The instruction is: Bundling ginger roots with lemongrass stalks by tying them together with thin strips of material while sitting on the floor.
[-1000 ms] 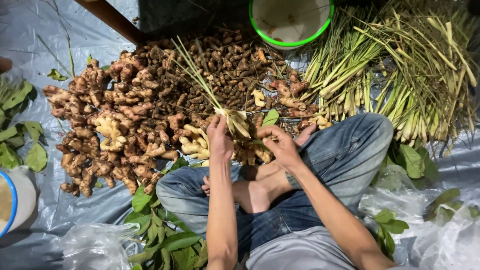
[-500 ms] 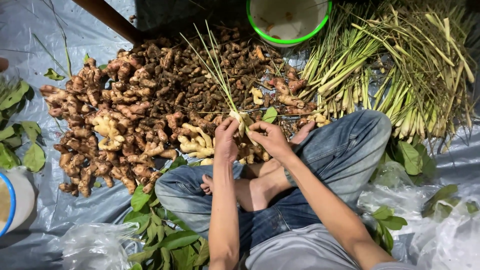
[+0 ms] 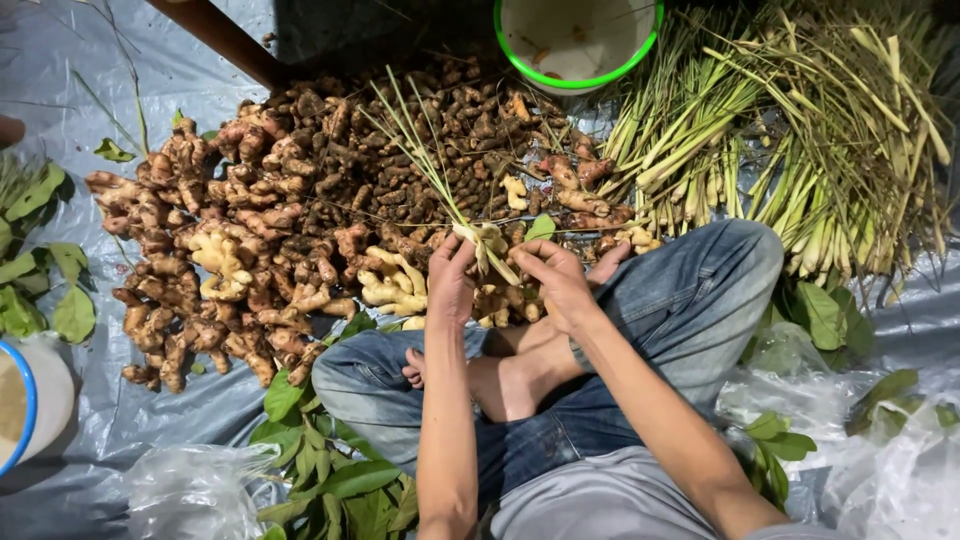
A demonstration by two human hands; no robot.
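I sit cross-legged in jeans on a grey plastic sheet (image 3: 120, 60). My left hand (image 3: 450, 280) and my right hand (image 3: 555, 285) both grip the pale base of a small lemongrass bundle (image 3: 430, 160), whose thin green blades fan up and to the left. The bundle is held just above the near edge of a big heap of ginger and turmeric roots (image 3: 270, 230). My bare feet lie crossed below the hands.
A pile of lemongrass stalks (image 3: 800, 140) lies at the right. A white bucket with a green rim (image 3: 575, 45) stands behind the roots. Green leaves (image 3: 330, 480), clear plastic bags (image 3: 190, 490) and a blue-rimmed white container (image 3: 35, 400) surround my legs. A brown pole (image 3: 215, 35) slants at top left.
The lemongrass bundle has tilted more upright in my hands, and both hands have closed in together around its base, the right hand moving left toward the left hand.
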